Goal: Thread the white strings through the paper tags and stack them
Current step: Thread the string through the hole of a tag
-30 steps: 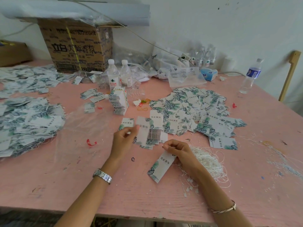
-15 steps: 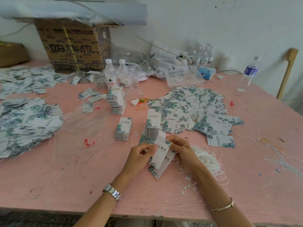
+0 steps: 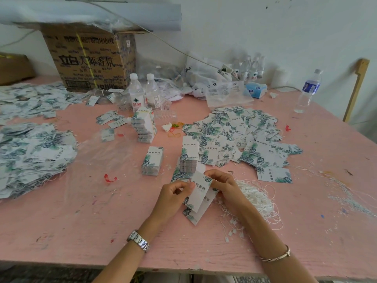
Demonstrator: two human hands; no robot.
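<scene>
Fingers (image 3: 184,186) pinching paper tags (image 3: 201,194) between left hand (image 3: 173,198), right hand (image 3: 226,186)

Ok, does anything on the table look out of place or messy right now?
Mostly the strings: a tangled heap beside the right hand, with loose bits strewn toward the front edge. A red scrap lies alone left of the stacks.
</scene>
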